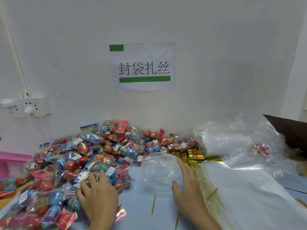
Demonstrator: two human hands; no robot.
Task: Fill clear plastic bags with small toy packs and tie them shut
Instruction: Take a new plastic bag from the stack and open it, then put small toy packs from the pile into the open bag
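A big heap of small toy packs (79, 160), clear pouches with red and blue balls, covers the table's left half. My left hand (98, 195) lies on the heap's near edge, fingers curled over a pack with a blue ball. A clear plastic bag (159, 171) stands puffed up at the table's middle. My right hand (189, 185) rests against the bag's right side with fingers straight and thumb spread. Gold twist ties (191, 156) lie in a pile just behind the bag. Loose ties (153, 205) are scattered in front.
A stack of flat clear bags (240, 183) spreads over the right side of the table. A dark cardboard box (292, 130) stands at the far right. A power strip (25, 107) hangs on the wall at left, with a pink object (11, 160) below it.
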